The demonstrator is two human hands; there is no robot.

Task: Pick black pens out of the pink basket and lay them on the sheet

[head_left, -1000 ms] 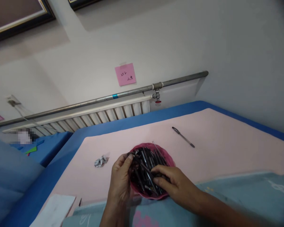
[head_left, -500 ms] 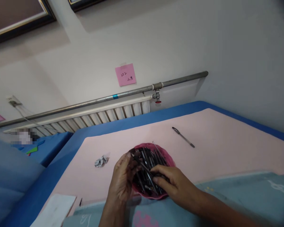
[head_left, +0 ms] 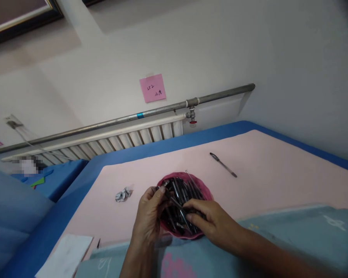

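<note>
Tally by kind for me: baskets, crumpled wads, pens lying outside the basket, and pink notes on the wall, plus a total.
Basket: 1
Crumpled wad: 1
Loose pen: 1
Pink wall notes: 2
Total: 5
Left out: a dark sliver beside the white paper, too small to identify.

A single view from the person's head, over the near side of a table [head_left: 197,138], faces forward and down. The left hand [head_left: 147,216] and right hand [head_left: 213,222] are close, low in the middle; the wall [head_left: 220,50] beyond fills the upper part.
</note>
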